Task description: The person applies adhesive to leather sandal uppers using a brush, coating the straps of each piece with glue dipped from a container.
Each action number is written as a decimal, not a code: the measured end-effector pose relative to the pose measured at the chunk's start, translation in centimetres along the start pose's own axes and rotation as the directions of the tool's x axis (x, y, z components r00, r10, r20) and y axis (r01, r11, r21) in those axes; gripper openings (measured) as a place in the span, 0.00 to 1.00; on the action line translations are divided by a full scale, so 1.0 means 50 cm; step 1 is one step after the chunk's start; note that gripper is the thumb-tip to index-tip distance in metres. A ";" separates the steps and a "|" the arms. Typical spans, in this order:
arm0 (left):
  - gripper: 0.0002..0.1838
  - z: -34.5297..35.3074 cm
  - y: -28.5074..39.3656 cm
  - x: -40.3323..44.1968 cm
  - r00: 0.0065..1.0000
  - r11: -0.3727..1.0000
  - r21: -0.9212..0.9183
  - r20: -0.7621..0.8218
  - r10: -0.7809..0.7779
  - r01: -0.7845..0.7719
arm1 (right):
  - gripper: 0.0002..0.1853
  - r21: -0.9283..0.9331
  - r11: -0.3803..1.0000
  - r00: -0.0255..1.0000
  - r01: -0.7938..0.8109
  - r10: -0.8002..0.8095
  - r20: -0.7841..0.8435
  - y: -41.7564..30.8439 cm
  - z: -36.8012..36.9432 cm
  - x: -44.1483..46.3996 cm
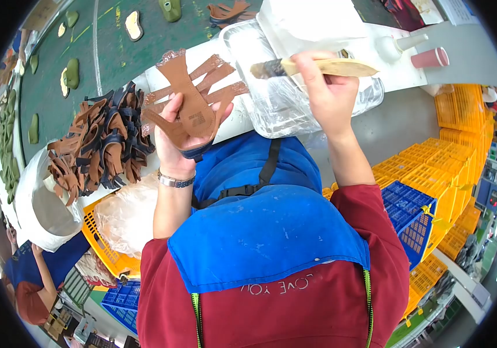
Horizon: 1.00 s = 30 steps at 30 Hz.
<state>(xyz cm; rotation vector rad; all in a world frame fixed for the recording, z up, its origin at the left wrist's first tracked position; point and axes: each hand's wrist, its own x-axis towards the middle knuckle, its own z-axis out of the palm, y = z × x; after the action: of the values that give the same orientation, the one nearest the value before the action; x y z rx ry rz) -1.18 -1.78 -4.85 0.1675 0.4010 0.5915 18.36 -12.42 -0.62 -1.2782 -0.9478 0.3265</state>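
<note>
My left hand (173,156) holds up a brown strappy sandal upper (193,110), its several straps fanned out and a dark edge near my palm. The strap ends look wet or shiny. In my right hand (332,98) is a flat brush (350,67) with a pale wooden handle, gripped between thumb and fingers. Its dark bristles point left toward the upper without touching it. Below the brush lies a plastic-lined tray (277,119). A heap of brown and navy sandal uppers (100,145) is piled left of my left hand.
A green conveyor belt (115,64) carries green shoe lasts (72,72) and soles (134,26). A white bottle (389,49) and pink cup (430,58) stand at the right. Yellow crates (428,162) and a blue crate (405,206) are stacked right. Another person (33,284) is at lower left.
</note>
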 end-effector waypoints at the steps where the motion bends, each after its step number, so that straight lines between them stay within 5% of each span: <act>1: 0.18 -0.001 0.003 0.003 1.000 0.998 0.070 0.013 0.008 -0.009 | 0.05 0.090 0.995 0.999 -0.051 0.052 -0.014 -0.005 -0.001 0.004; 3: 0.18 0.001 0.007 0.008 0.999 0.978 0.209 0.041 0.020 -0.028 | 0.07 0.267 0.952 0.987 -0.146 0.160 -0.029 -0.021 -0.003 0.012; 9: 0.19 0.041 -0.002 0.010 0.992 0.941 0.327 0.115 0.053 -0.089 | 0.09 0.097 0.983 0.965 -0.156 0.130 0.229 -0.025 0.060 -0.021; 12: 0.22 0.052 0.001 0.016 0.999 0.933 0.358 -0.017 0.034 -0.025 | 0.09 0.059 0.994 0.964 -0.089 0.071 0.258 -0.006 0.076 -0.032; 15: 0.26 0.041 0.001 0.020 0.989 0.989 -0.036 0.057 -0.139 0.141 | 0.10 0.069 0.997 0.994 -0.029 0.022 0.110 0.007 0.090 -0.027; 17: 0.34 0.015 -0.005 0.012 0.954 0.956 -0.099 0.148 -0.260 0.276 | 0.10 0.031 0.999 0.998 0.031 -0.033 0.057 0.022 0.097 -0.022; 19: 0.35 -0.003 -0.015 0.000 0.936 0.908 -0.293 0.271 -0.223 0.301 | 0.09 -0.007 0.998 0.997 0.056 -0.055 0.047 0.034 0.102 -0.022; 22: 0.33 -0.016 -0.023 -0.005 0.946 0.950 -0.254 0.308 -0.098 0.181 | 0.10 -0.062 0.994 0.993 0.094 -0.090 0.072 0.031 0.118 -0.028; 25: 0.28 -0.025 -0.026 0.010 0.993 0.969 0.223 0.064 0.096 -0.108 | 0.12 -0.107 0.977 0.978 0.183 -0.170 0.117 0.032 0.138 -0.032; 30: 0.22 -0.003 -0.011 0.030 0.979 0.953 0.245 -0.061 0.197 -0.177 | 0.12 -0.043 0.985 0.984 0.169 -0.167 0.059 0.010 0.125 -0.034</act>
<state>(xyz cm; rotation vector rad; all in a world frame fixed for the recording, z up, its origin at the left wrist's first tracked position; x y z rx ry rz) 0.15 -1.38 -5.62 0.4154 0.5421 0.7383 12.81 -9.30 -1.83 -1.2288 -1.1091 0.2092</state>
